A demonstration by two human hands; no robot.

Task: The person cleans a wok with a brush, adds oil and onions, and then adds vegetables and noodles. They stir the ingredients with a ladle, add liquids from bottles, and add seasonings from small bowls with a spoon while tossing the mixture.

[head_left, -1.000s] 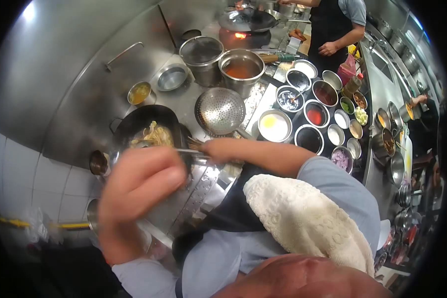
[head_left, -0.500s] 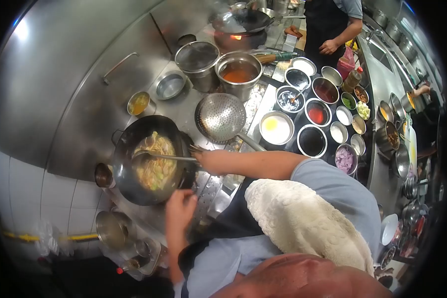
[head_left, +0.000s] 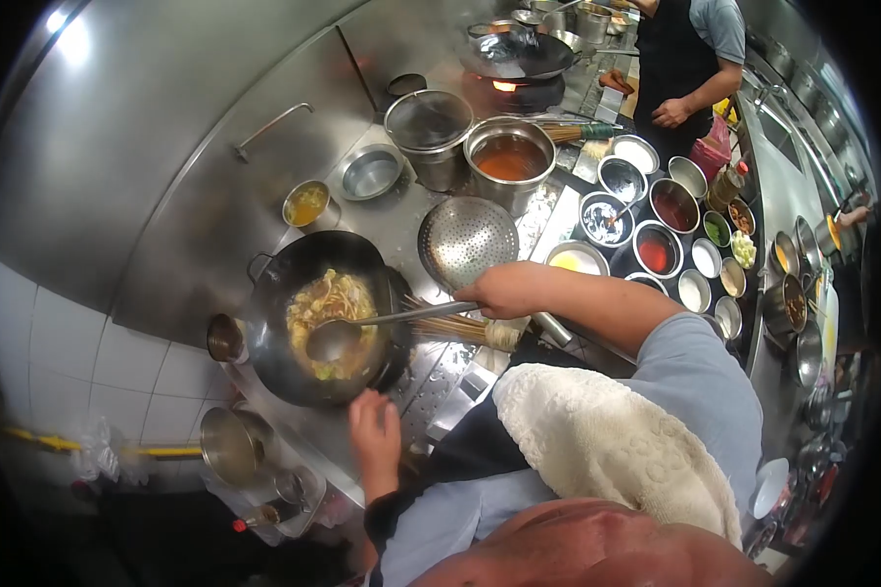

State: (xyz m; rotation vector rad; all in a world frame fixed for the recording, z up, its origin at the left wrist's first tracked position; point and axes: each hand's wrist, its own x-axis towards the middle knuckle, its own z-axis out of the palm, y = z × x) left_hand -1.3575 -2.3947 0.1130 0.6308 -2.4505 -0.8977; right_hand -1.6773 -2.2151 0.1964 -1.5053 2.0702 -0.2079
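My right hand (head_left: 499, 290) is closed round the handle of a long metal ladle (head_left: 333, 341). The ladle's round bowl rests over the food (head_left: 328, 308) in a black wok (head_left: 274, 338). That food is yellowish strips with bits of green. At the wok's near rim is my left hand (head_left: 375, 430), its fingers loosely bent, the thumb apart, and nothing visible in it. Under the ladle handle lies a bamboo brush (head_left: 460, 328). Just beyond my right hand sits a perforated strainer (head_left: 468, 240).
Behind the wok stand a pot of orange liquid (head_left: 509, 158) and a metal bowl (head_left: 372, 172). Several sauce containers (head_left: 658, 249) line the right side. Another person (head_left: 685, 78) stands beyond, near a second wok (head_left: 519, 54) over a flame.
My right hand has drawn the ladle back; its bowl has moved toward the near side of the wok. My left hand has shifted slightly along the rim. The whole view has swung a little.
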